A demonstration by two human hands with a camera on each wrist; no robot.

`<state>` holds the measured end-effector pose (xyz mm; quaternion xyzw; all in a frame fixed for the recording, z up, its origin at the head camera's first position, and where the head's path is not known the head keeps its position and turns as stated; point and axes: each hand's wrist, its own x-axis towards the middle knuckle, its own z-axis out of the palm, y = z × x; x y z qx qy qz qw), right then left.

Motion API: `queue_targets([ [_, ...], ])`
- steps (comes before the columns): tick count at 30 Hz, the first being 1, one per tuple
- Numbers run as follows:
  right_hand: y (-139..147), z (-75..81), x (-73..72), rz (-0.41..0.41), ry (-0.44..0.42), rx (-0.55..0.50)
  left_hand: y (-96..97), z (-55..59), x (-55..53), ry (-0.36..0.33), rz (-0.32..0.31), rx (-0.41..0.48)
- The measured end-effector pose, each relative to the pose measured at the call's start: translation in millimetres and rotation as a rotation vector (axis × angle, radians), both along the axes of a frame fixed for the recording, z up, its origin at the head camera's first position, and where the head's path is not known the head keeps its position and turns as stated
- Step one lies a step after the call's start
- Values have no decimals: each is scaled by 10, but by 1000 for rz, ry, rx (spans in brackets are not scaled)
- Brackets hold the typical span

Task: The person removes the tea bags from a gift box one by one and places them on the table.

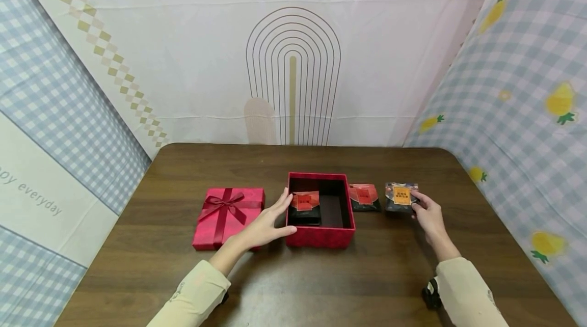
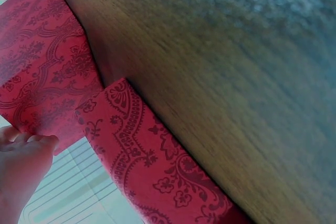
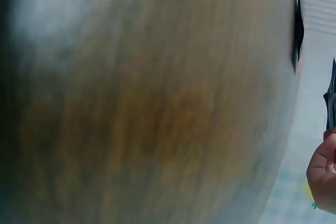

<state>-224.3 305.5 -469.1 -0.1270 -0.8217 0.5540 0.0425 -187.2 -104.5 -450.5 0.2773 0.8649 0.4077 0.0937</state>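
Observation:
An open red gift box (image 1: pixel 321 238) stands on the table, and a dark packet with a red-orange label (image 1: pixel 306 206) lies in its left half. My left hand (image 1: pixel 268 225) rests against the box's left side, fingers straight and thumb spread; the left wrist view shows its fingertips on the patterned box wall (image 2: pixel 47 72). Between thumb and fingers, my right hand (image 1: pixel 432 219) pinches the right edge of a dark packet with a yellow-orange label (image 1: pixel 401 197). In the right wrist view that packet (image 3: pixel 332 100) appears edge-on, raised off the table. Another red-and-black packet (image 1: pixel 364 197) lies just right of the box.
Left of the box lies its red lid (image 1: pixel 247 199) with a dark red ribbon bow (image 1: pixel 225 206). The brown wooden table (image 1: pixel 321 286) meets a patterned cloth backdrop (image 1: pixel 192 77) at its far edge. Checked cloth (image 1: pixel 518 113) hangs at the right.

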Motion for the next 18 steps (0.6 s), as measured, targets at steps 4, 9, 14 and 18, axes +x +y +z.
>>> queue_targets([
  [4,73,-49,-30,30,-28,26,0,6,-3,9,-3,-1],
  [9,150,-85,-86,93,-69,100,1,9,-12,-9,-7,-10],
  [14,196,-116,-157,136,-74,183,1,5,-13,-18,-8,-19],
  [18,210,-149,-218,134,-91,235,5,5,-9,-13,-8,-21],
])
